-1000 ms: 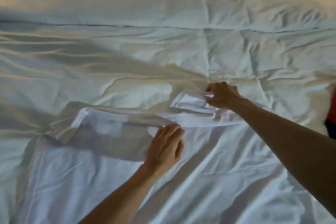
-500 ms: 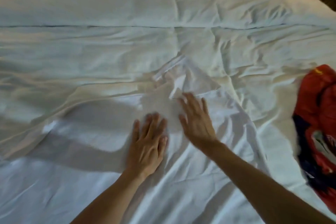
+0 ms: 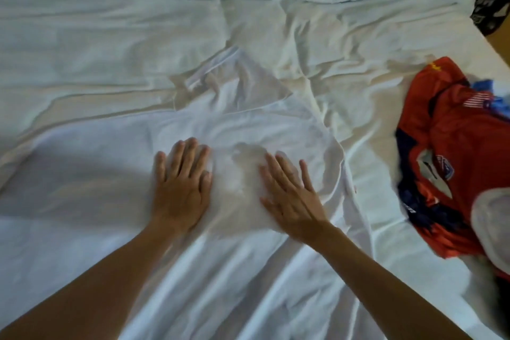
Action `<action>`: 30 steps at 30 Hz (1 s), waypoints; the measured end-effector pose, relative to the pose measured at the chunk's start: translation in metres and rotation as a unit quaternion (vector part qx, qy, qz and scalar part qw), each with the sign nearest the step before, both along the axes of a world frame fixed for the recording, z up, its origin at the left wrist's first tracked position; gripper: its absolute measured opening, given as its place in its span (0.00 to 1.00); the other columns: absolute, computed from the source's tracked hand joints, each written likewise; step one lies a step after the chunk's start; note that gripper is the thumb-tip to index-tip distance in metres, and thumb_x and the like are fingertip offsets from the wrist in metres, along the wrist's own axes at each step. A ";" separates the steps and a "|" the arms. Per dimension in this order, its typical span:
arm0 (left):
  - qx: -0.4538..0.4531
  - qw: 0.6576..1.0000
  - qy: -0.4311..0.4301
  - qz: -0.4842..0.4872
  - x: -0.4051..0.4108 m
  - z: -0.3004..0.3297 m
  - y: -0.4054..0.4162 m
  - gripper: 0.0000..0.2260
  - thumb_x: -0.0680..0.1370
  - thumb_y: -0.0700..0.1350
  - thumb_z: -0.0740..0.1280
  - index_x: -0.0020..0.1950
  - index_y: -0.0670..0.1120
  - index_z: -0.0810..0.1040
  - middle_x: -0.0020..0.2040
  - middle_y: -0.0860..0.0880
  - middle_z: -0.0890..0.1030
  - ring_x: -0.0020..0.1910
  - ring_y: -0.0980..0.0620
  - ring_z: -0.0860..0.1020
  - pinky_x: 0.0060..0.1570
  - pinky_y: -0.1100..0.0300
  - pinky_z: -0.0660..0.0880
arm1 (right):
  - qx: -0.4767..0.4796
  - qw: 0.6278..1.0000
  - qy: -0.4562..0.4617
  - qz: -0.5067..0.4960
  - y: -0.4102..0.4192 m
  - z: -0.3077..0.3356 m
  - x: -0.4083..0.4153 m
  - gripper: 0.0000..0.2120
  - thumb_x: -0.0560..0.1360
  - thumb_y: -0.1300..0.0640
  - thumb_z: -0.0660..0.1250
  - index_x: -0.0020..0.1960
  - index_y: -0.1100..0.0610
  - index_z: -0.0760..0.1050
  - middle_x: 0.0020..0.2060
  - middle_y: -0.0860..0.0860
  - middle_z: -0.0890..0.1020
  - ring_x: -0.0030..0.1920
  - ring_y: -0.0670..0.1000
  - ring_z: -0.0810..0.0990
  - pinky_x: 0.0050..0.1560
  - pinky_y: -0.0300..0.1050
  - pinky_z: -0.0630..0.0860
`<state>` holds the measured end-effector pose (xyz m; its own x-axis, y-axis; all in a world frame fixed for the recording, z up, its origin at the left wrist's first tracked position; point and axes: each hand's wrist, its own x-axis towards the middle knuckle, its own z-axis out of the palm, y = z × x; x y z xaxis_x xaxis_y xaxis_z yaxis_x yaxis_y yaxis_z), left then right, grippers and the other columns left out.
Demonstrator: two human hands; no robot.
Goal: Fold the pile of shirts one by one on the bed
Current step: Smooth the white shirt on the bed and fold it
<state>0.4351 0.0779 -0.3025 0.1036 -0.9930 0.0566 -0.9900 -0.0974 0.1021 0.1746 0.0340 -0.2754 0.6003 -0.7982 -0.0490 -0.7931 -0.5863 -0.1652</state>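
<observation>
Left hand (image 3: 180, 188), right hand (image 3: 289, 196) flat, fingers straight, pressing white shirt (image 3: 242, 119) on bed (image 3: 110, 36).

2 bare forearms, sleeveless, ringless hands (image 3: 237, 188)

A bedroom is showing here: a wide bed (image 3: 138, 22) dressed in a rumpled white duvet is filling the view, with a pile of red and navy sports shirts (image 3: 452, 152) lying on its right side.

Dim warm light, soft shadows across creases, slight motion blur throughout.
</observation>
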 end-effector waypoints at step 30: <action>0.069 0.995 0.066 0.036 -0.078 0.031 0.279 0.29 0.82 0.57 0.53 0.81 0.46 0.57 0.81 0.43 0.55 0.80 0.43 0.52 0.73 0.31 0.49 | 0.155 0.982 -0.045 -0.093 0.288 0.049 -0.066 0.42 0.78 0.31 0.53 0.81 0.54 0.47 0.81 0.53 0.47 0.80 0.54 0.44 0.76 0.66 0.42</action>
<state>0.3569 0.3566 -0.2716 0.1731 -0.9799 -0.0990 -0.9588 -0.1907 0.2105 0.1081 0.3217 -0.2268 0.4580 -0.8497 -0.2611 -0.8560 -0.3423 -0.3876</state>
